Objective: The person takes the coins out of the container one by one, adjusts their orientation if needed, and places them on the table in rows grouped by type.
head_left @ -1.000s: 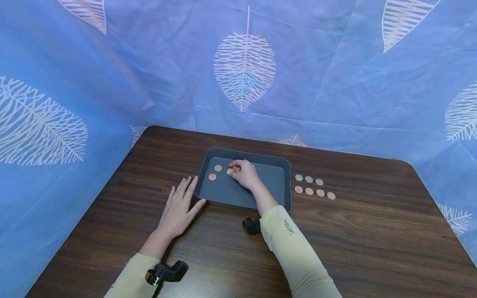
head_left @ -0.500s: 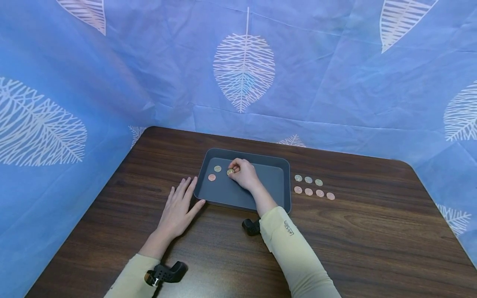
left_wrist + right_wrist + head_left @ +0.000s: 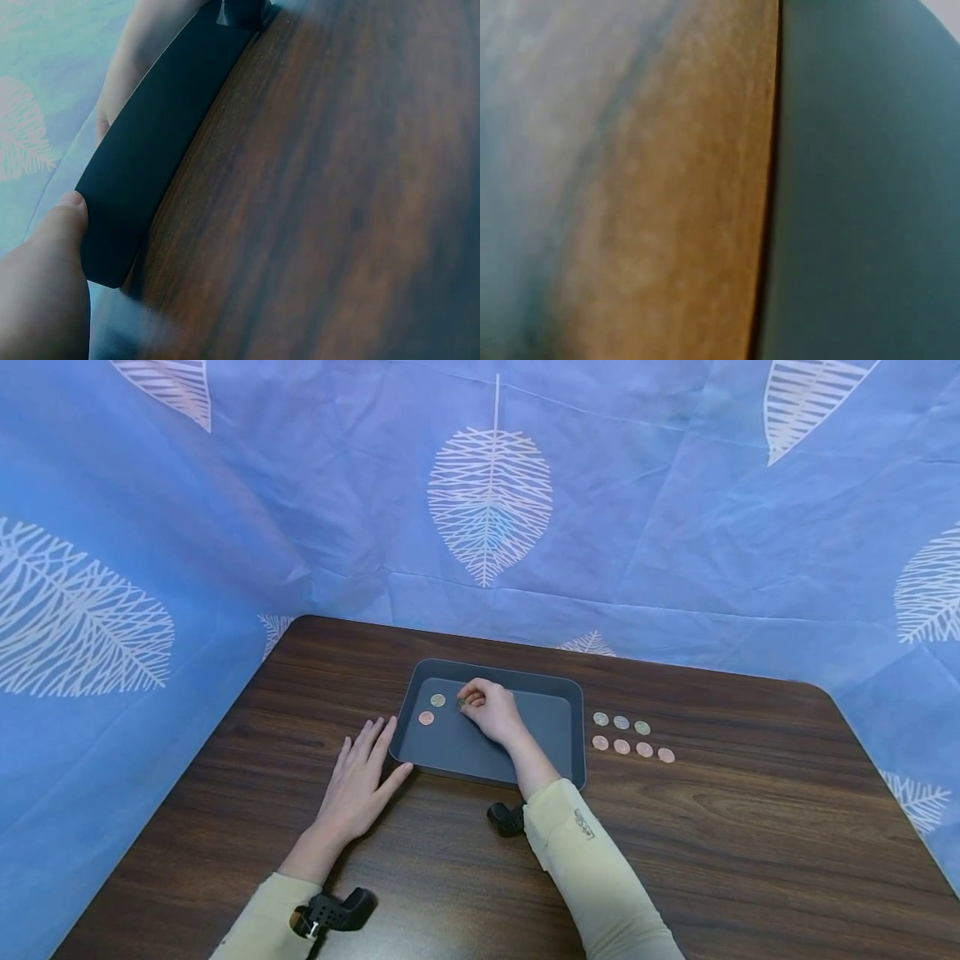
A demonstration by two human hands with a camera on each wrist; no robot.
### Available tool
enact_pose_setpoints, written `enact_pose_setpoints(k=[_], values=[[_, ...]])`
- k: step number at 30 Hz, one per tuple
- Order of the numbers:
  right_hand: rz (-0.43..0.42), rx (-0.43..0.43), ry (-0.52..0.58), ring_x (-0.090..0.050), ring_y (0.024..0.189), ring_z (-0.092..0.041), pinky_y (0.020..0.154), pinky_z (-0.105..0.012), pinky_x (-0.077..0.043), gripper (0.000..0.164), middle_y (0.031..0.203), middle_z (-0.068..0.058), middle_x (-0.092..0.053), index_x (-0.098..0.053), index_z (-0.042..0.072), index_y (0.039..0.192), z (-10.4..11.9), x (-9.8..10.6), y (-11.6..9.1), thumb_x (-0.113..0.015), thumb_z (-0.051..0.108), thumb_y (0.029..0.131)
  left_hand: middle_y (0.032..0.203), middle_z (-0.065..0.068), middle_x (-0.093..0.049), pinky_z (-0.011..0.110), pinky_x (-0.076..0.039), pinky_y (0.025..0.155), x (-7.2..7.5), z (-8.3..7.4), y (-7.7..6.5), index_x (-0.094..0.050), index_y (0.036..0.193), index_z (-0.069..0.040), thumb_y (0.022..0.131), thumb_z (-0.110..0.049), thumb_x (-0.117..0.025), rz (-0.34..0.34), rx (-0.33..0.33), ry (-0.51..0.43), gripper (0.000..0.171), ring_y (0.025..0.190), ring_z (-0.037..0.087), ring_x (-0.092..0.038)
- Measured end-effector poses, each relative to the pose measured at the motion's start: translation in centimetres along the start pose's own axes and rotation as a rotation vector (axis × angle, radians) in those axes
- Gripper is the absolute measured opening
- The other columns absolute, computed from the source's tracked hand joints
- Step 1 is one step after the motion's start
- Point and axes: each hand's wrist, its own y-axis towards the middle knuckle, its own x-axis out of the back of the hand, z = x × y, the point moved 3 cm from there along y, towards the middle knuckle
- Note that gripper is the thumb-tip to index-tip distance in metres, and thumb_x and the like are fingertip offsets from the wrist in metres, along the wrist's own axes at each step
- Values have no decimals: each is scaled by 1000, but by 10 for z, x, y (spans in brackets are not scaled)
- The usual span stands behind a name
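Over the left part of a dark grey tray (image 3: 525, 752), my right hand (image 3: 491, 710) pinches a gold-coloured coin (image 3: 461, 702) between thumb and fingers. The coin is tilted and partly hidden by the fingertips. Left of it, a gold-coloured coin (image 3: 438, 700) and a copper coin (image 3: 426, 717) lie flat on the tray floor. My left hand (image 3: 360, 781) has its fingers straight, touching the tray's left end and near corner. In the left wrist view, the thumb (image 3: 71, 217) rests against the tray's outer wall (image 3: 142, 172). The right wrist view shows tray wall and table, not the hand.
Right of the tray, two rows of coins lie on the wooden table (image 3: 750, 810): silvery and gold-toned ones, such as this coin (image 3: 621, 722), behind, and copper ones, such as this coin (image 3: 622, 747), in front. A blue leaf-patterned cloth (image 3: 637, 510) hangs behind the table.
The coin in my right hand has turned from nearly flat to tilted and is now more hidden by the fingertips. My left hand, the tray and the other coins stay in place.
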Motion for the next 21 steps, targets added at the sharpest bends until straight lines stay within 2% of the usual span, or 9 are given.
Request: enact_pose_setpoints(k=[13,21], values=[[-32,9,57,-62,84,-18,74,-34,-51,12,91,-4,-65,-68,7,101,13,17,-10,-67,9,90,156,12,-21,55,-8,113,0,-1,0,-15,155,-22,96,-60,-39,7,9,2,74,144,29,-13],[-45,-6,44,-61,87,-20,75,-36,-51,13,94,-6,-65,-67,6,104,7,36,-15,-65,9,91,156,13,-22,55,-8,113,1,-1,0,-16,155,-21,96,-57,-41,-4,4,-2,74,144,29,-13]])
